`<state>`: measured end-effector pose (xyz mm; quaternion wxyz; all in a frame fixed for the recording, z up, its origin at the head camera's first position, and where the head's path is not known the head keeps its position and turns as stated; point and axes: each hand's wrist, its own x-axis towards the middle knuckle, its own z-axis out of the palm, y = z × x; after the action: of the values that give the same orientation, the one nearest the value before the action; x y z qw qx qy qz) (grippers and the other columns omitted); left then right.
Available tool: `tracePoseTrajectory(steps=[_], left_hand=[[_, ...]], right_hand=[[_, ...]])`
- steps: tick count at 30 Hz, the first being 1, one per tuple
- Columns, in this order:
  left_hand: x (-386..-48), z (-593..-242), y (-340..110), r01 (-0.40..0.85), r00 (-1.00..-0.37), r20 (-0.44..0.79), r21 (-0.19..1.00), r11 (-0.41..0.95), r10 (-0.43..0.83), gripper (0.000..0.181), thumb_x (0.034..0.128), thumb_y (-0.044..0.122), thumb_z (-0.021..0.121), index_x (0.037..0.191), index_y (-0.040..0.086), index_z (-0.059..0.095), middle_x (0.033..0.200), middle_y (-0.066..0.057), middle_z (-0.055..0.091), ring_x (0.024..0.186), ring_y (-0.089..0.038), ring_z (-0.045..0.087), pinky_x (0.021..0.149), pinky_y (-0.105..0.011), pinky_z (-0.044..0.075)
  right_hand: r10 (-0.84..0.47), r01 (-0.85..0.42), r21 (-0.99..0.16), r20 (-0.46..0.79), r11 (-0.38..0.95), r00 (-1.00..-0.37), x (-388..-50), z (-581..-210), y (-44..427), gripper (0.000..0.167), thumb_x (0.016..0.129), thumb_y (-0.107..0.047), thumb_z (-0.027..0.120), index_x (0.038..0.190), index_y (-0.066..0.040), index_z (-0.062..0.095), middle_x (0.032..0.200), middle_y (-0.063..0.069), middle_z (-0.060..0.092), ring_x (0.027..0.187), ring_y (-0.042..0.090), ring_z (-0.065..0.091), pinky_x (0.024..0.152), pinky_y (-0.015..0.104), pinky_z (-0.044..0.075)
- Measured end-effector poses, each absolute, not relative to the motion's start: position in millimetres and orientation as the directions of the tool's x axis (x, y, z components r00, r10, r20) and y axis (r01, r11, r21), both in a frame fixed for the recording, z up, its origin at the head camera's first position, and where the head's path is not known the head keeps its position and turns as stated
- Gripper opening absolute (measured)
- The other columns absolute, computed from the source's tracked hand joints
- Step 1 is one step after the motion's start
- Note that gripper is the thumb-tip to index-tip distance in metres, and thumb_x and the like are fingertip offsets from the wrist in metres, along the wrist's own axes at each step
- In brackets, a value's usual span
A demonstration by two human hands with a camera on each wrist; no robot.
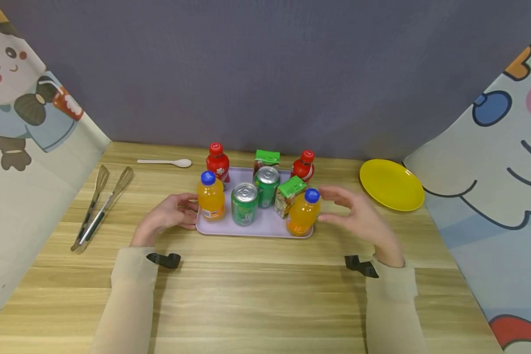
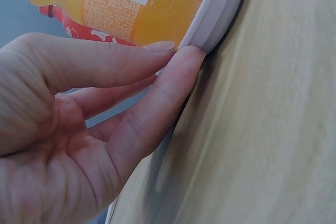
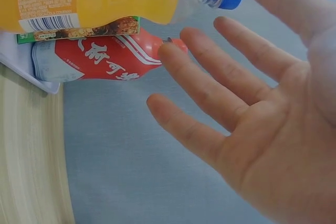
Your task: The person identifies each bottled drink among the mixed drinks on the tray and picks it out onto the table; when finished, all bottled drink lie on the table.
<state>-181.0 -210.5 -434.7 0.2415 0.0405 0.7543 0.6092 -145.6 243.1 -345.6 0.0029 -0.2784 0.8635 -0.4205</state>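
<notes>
Nearest, beige sleeves (image 1: pixel 132 290) are stretched forward over the wooden table (image 1: pixel 256 295), and a small black mount (image 1: pixel 163 260) is worn at each wrist. Both hands are turned inward from opposite sides. By the left hand (image 1: pixel 172 211) the rim of the lilac tray (image 1: pixel 248 230) is pinched between thumb and fingertips, just beside an orange-drink bottle (image 1: pixel 212 199). The right hand (image 1: pixel 351 206) is held with fingers spread beside the other orange-drink bottle (image 1: pixel 303 214); whether that bottle is touched by the thumb cannot be told.

Between these blue-capped bottles, a green can (image 1: pixel 244 209) is seen standing on the tray, with a second green can (image 1: pixel 266 189) and a green-topped carton (image 1: pixel 287 196) behind. At left, metal tongs (image 1: pixel 101 212) are laid spread; at right, a yellow plate (image 1: pixel 391 184) is seen. Farther back are placed two red-capped bottles (image 1: pixel 218 164), another carton (image 1: pixel 267 157) and, to the left, a white spoon (image 1: pixel 163 162).
</notes>
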Motion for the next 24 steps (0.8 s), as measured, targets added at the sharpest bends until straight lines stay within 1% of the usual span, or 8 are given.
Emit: tracePoseTrajectory(steps=[5, 12, 19, 24], left_hand=[[-181.6, -436.4, -210.5, -0.230, -0.882, -0.313, 0.938, 0.258, 0.353, 0.071, 0.0790, -0.021, 0.056, 0.143, -0.010, 0.027, 0.120, -0.033, 0.045, 0.090, -0.032, 0.059, 0.075, -0.042, 0.057], [-182.9, -438.9, -211.2, -0.226, -0.884, -0.310, 0.938, 0.262, 0.350, 0.072, 0.0791, -0.019, 0.061, 0.143, -0.010, 0.028, 0.119, -0.032, 0.045, 0.088, -0.031, 0.060, 0.074, -0.042, 0.057], [-182.9, -438.9, -211.4, -0.224, -0.885, -0.309, 0.939, 0.263, 0.349, 0.072, 0.0790, -0.019, 0.061, 0.143, -0.009, 0.029, 0.118, -0.031, 0.046, 0.087, -0.030, 0.060, 0.074, -0.042, 0.057], [-182.8, -438.6, -211.6, -0.222, -0.887, -0.307, 0.939, 0.264, 0.346, 0.073, 0.0785, -0.019, 0.061, 0.143, -0.008, 0.029, 0.115, -0.030, 0.047, 0.086, -0.029, 0.059, 0.074, -0.042, 0.057]], right_hand=[[-0.492, -0.475, -0.711, 0.206, 0.518, -0.846, -146.4, -347.6, 242.3, 0.057, 0.080, -0.016, 0.078, 0.132, -0.009, 0.054, 0.129, 0.007, 0.057, 0.114, 0.027, 0.054, 0.096, 0.050, 0.044], [-0.503, -0.475, -0.711, 0.196, 0.518, -0.842, -147.7, -350.7, 241.0, 0.058, 0.080, -0.014, 0.078, 0.133, -0.006, 0.053, 0.129, 0.010, 0.057, 0.114, 0.029, 0.054, 0.096, 0.051, 0.045], [-0.499, -0.454, -0.724, 0.175, 0.519, -0.849, -147.9, -350.3, 238.9, 0.059, 0.080, -0.015, 0.078, 0.134, -0.008, 0.053, 0.129, 0.009, 0.057, 0.114, 0.031, 0.054, 0.096, 0.054, 0.043], [-0.505, -0.465, -0.719, 0.183, 0.517, -0.844, -149.8, -354.0, 237.3, 0.060, 0.080, -0.015, 0.078, 0.133, -0.006, 0.053, 0.129, 0.010, 0.057, 0.112, 0.031, 0.056, 0.095, 0.053, 0.044]])
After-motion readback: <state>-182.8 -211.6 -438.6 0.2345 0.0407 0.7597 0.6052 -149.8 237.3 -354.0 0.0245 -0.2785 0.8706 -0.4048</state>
